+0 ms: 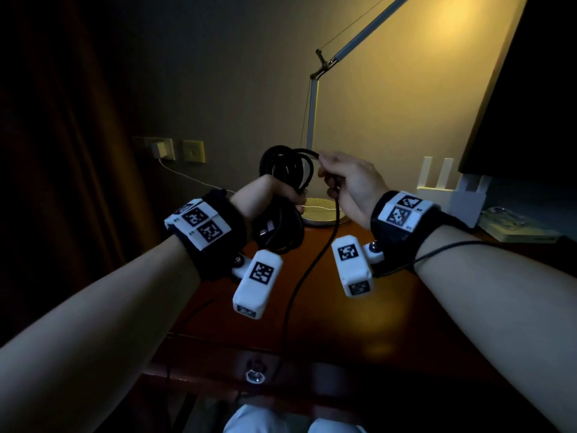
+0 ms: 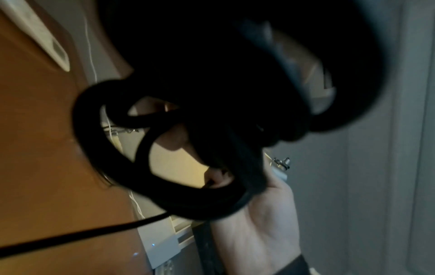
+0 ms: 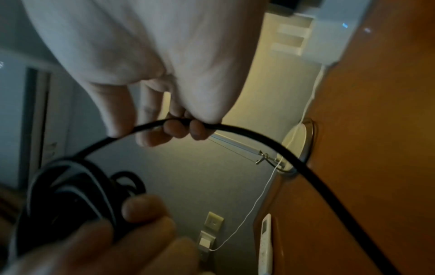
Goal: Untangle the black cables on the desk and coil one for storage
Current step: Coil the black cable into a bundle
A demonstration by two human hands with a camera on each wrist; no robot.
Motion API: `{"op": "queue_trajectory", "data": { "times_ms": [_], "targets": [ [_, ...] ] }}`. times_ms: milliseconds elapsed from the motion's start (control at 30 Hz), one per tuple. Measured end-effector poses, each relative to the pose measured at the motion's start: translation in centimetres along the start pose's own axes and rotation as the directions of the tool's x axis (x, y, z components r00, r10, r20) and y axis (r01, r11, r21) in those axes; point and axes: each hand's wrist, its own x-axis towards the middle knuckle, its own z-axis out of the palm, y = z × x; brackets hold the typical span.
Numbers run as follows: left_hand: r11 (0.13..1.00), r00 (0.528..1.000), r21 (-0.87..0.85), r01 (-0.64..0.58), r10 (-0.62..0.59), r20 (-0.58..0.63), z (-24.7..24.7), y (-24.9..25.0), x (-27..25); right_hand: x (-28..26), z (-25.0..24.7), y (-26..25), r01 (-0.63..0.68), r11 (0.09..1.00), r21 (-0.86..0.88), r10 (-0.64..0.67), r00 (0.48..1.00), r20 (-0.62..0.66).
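Above wooden surface [image 1: 359, 307], before lamp base [image 1: 324, 210]: left hand [image 1: 265, 195] clenching coil [image 1: 285, 170]; right hand [image 1: 352, 182] fingers [image 3: 174, 128] pinching cable [image 3: 294, 163] to feed next loop.

The head camera looks forward and down over both forearms at the desk [image 1: 359, 307]. The left wrist camera faces along the palm, very near the coil [image 2: 188, 195]. The right wrist camera faces along the fingers. All three views share the coil and lamp [image 1: 324, 210]
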Motion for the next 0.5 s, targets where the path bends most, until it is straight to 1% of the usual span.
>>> {"op": "queue_trajectory", "data": {
  "times_ms": [67,133,200,267,300,367,500],
  "targets": [
    [0.998,0.999,-0.056,-0.043,0.044,0.015,0.1,-0.1,0.2,0.3,-0.1,-0.2,-0.024,0.997,0.077,0.025,1.000,-0.007],
    [0.990,0.995,-0.109,-0.086,0.090,0.034,-0.2,-0.1,0.1,0.3,-0.1,0.0,-0.041,0.996,0.079,0.044,0.998,-0.038],
    [0.981,0.991,-0.168,-0.096,0.110,0.074,-0.3,-0.1,0.1,0.0,0.3,0.2,-0.083,0.996,-0.036,0.079,0.993,-0.088],
    [0.969,0.990,-0.223,-0.108,0.125,0.060,0.0,0.2,-0.1,-0.4,0.6,0.6,-0.176,0.960,-0.219,0.150,0.980,-0.132],
    [0.963,0.991,-0.245,-0.110,0.126,0.050,0.3,0.3,-0.1,-0.6,0.9,0.7,-0.218,0.934,-0.282,0.185,0.973,-0.140],
    [0.950,0.990,-0.294,-0.109,0.130,0.052,0.5,0.3,-0.2,-0.7,1.2,1.0,-0.261,0.913,-0.315,0.237,0.965,-0.113],
    [0.924,0.990,-0.369,-0.101,0.132,0.059,0.8,0.0,0.1,-1.2,1.6,1.3,-0.268,0.926,-0.266,0.268,0.963,-0.038]
  ]
}}
